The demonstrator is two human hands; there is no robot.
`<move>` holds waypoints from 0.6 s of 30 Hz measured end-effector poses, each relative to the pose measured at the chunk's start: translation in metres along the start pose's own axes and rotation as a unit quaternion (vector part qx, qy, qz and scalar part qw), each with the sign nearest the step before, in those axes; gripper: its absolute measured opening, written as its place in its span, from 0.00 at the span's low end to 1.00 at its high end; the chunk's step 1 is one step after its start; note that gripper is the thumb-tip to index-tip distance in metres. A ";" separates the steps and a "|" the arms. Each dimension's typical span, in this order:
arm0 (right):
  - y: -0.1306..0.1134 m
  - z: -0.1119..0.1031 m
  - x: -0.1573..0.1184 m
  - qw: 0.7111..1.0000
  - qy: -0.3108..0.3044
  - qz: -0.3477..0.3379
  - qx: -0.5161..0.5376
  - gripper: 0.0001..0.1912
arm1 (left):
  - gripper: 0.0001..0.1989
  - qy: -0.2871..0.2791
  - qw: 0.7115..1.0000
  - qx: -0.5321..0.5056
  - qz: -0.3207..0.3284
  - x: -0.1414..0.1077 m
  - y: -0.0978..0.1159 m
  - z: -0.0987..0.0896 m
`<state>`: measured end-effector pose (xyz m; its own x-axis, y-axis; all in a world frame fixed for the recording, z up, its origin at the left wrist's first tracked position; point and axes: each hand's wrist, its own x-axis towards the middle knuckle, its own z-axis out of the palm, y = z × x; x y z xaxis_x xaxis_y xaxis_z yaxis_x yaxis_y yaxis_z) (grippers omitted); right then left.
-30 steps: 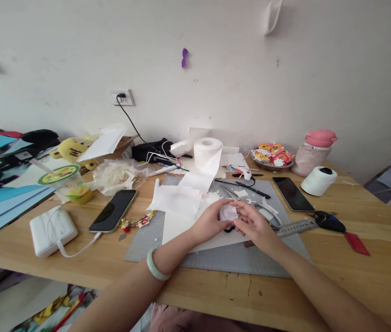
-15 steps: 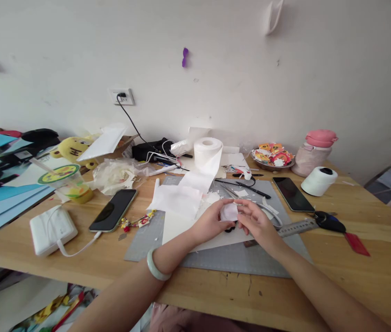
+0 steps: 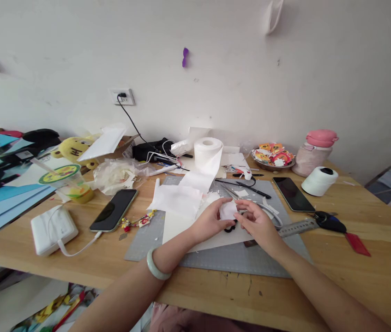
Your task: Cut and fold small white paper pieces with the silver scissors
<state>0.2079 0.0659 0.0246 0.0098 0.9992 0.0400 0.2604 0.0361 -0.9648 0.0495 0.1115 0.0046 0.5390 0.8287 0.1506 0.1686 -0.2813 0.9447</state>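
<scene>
White paper piece [image 3: 228, 211]: small, thin and smooth with a rounded outline, raised between both hands above the cutting mat [image 3: 216, 263].
Left grip [image 3: 211, 220]: clamped on the paper piece, thumb below and fingers above, curved around its left side; a pale, smooth bracelet [image 3: 158, 264] rings the forearm.
Right grip [image 3: 255, 223]: fingertips at the paper's right edge, other fingers curled loosely; whether they pinch it, I cannot tell.
Scissors [image 3: 230, 229]: black handles just under the hands, which hide much of them.
Mat: flat, grey, gridded, partly covered by a large stiff sheet [image 3: 176, 228] and torn scraps.
Paper roll [image 3: 207, 159]: soft white cylinder standing upright, its loose end trailing towards the hands.
Ruler [image 3: 299, 227]: flat metal strip beside the right wrist, one end near the black key fob [image 3: 330, 221].
Right of table [image 3: 382, 286]: dark glossy phone [image 3: 294, 193], white thread cone [image 3: 320, 180] on its side, pink-lidded jar [image 3: 311, 159], bowl [image 3: 262, 166] heaped with colourful cutouts.
Left of table: crumpled clear bag [image 3: 112, 177], plastic cup [image 3: 60, 175], white power bank [image 3: 54, 230].
</scene>
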 end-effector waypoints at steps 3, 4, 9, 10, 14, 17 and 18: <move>0.005 -0.001 0.003 1.000 0.012 0.002 -0.001 0.17 | 0.29 -0.010 0.999 -0.034 -0.016 0.000 0.002 -0.001; 0.006 -0.001 0.004 1.000 0.015 -0.001 -0.003 0.16 | 0.28 -0.003 0.999 -0.040 -0.024 0.000 0.004 -0.001; 0.008 -0.003 0.005 0.999 0.027 -0.018 -0.016 0.16 | 0.15 -0.011 0.990 -0.123 -0.062 0.002 0.014 -0.007; 0.008 -0.003 0.005 0.999 0.026 -0.018 -0.016 0.16 | 0.15 -0.029 0.988 -0.139 -0.067 0.002 0.015 -0.007; 0.008 -0.003 0.005 0.999 0.023 -0.019 -0.014 0.16 | 0.16 -0.053 0.982 -0.160 -0.082 0.003 0.013 -0.007; 0.007 -0.002 0.004 0.999 0.030 -0.023 -0.021 0.16 | 0.16 -0.042 0.983 -0.153 -0.092 0.004 0.010 -0.005; 0.006 -0.002 0.004 0.999 0.033 -0.025 -0.025 0.16 | 0.16 -0.038 0.983 -0.151 -0.094 0.005 0.009 -0.005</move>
<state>0.2113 0.0696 0.0194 0.0589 0.9926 0.1063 0.3108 0.0830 -0.9469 0.0492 0.1151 0.0155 0.5832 0.8110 -0.0464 0.0247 0.0393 0.9989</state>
